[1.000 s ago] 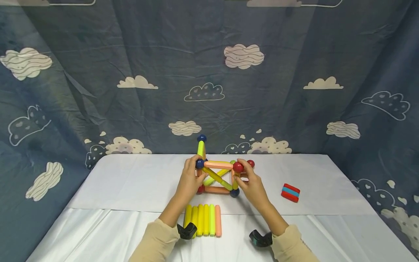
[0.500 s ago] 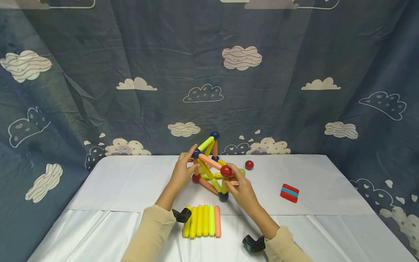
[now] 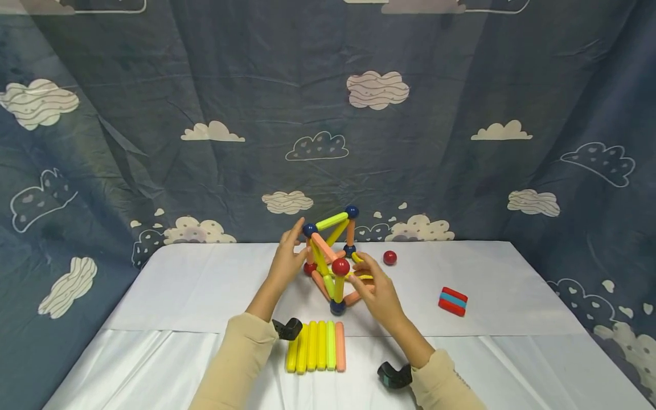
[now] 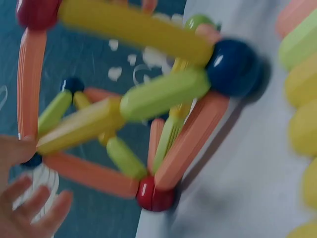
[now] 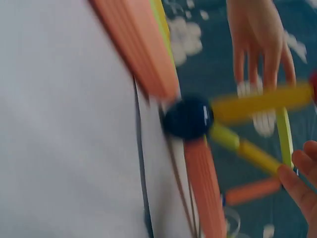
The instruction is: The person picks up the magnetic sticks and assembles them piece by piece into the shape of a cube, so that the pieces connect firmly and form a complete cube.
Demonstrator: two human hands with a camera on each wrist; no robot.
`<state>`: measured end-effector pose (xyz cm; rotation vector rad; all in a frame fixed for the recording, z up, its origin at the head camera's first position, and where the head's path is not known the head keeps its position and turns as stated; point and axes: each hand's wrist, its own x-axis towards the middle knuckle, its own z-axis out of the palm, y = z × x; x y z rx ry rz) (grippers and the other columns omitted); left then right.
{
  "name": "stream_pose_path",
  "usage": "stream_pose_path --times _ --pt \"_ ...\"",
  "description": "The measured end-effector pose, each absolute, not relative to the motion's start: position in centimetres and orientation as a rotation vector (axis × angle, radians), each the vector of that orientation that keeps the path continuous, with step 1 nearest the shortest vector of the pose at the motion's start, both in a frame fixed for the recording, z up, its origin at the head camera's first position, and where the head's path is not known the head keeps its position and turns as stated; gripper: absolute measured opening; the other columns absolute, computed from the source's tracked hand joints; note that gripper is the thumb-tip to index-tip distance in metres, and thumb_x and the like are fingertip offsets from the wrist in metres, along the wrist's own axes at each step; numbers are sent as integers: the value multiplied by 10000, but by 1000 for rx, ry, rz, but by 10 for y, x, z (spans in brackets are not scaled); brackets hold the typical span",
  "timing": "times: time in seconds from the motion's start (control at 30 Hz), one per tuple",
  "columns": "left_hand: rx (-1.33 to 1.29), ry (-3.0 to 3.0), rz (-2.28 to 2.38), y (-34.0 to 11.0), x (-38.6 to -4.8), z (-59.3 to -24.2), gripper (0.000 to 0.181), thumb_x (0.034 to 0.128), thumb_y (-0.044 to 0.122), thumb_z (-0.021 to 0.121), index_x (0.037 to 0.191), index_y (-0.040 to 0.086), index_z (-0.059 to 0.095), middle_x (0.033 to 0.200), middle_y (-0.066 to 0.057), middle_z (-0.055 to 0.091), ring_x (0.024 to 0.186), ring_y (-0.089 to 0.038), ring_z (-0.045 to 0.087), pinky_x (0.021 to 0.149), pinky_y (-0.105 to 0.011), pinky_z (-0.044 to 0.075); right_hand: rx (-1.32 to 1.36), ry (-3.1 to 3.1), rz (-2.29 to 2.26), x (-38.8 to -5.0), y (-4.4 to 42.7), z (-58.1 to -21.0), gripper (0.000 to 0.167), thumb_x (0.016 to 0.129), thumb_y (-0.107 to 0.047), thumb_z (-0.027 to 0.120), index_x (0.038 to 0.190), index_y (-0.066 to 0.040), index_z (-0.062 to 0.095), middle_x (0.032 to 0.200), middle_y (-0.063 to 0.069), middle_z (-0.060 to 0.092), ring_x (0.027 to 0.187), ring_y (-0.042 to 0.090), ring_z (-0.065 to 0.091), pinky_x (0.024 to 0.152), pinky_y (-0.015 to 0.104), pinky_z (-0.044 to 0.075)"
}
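A frame (image 3: pixel 324 248) of orange, yellow and lime sticks joined by blue and red balls stands on the table. My left hand (image 3: pixel 288 262) is at its upper left, fingers mostly straight, touching it by the upper blue ball (image 3: pixel 310 229). In the left wrist view, that hand's thumb side (image 4: pixel 17 149) meets the corner. Beside the upper red ball (image 3: pixel 340 267) is my right hand (image 3: pixel 378 291), fingers loosely bent and apart; whether a fingertip touches a stick cannot be told. The right wrist view shows the lower blue ball (image 5: pixel 189 118) with several sticks meeting it.
Several yellow sticks (image 3: pixel 312 346), one lime stick (image 3: pixel 331 345) and one orange stick (image 3: pixel 340 346) lie in a row in front. A loose red ball (image 3: pixel 390 258) is at the back right. A red-and-blue striped block (image 3: pixel 453 302) lies farther right. A cloud-print cloth hangs behind.
The frame has turned clockwise as seen from above: its front red ball moved left, its top blue ball right. My right hand has let go of that red ball; both hands moved slightly left.
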<state>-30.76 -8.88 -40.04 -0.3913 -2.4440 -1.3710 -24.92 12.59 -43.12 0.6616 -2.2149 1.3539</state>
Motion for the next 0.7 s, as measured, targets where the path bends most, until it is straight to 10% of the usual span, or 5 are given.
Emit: stream_pose_path --times 0.47,0.7 --pt "-733 -2287 -1233 -44 -253 -401 427 829 279 657 1220 183 517 1249 -19 445 990 -136 499 755 -267 479 278 -2708 1162 -276 185 -469 398 861 -130 613 1240 -69 508 1274 160 458 1160 329 428 927 455 372" --pt "-748 -2294 -1265 -50 -250 -401 383 810 123 674 1172 134 551 1233 -35 480 990 -142 531 758 -226 477 224 -2794 1094 -273 181 -470 329 821 -129 664 1140 -87 595 1134 102 565 961 230 542 826 392 464"
